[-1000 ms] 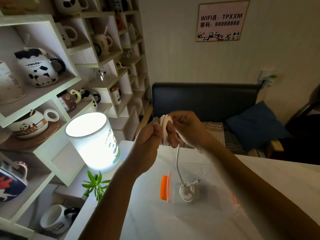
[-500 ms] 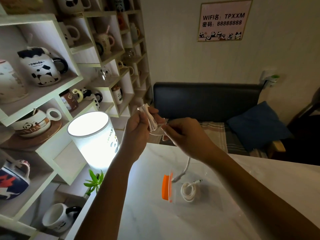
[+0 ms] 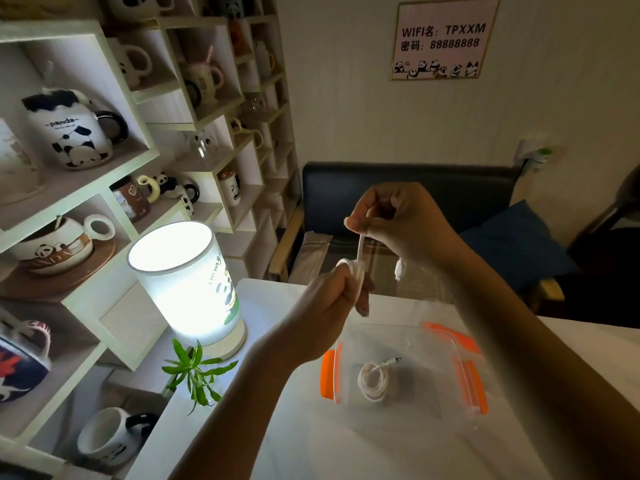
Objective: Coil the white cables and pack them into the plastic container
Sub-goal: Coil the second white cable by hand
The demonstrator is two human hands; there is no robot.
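1. A white shelf unit (image 3: 114, 174) fills the left wall, its cubbies stocked with panda-print mugs and a teapot.
2. A dark sofa (image 3: 408, 188) stands against the far wall, with a blue cushion (image 3: 512, 244) on its right side.
3. The white counter (image 3: 263, 410) runs from the foreground toward the sofa and carries the work.
4. A lit cylindrical lamp (image 3: 183, 278) glows at the counter's left edge, with a small green plant (image 3: 194, 372) just in front of it.
5. A framed sign (image 3: 445, 38) giving WiFi details hangs high on the wall.
6. A clear plastic container (image 3: 408, 344) with orange clips sits open on the counter, below the hands.
7. The person's left hand (image 3: 329, 306) is raised above the counter, its fingers curled round a small bundle of white cable (image 3: 358, 275).
8. The right hand (image 3: 405, 223) is held higher, above the left hand and a little to its right, thumb and fingers pinching the same cable; a taut strand runs down from it to the bundle in the left hand.
9. The cable's loose end, with its plug (image 3: 401, 270), hangs below the right hand.
10. A second, coiled cable (image 3: 373, 381) lies inside the container on its floor, its connector tip pointing right.
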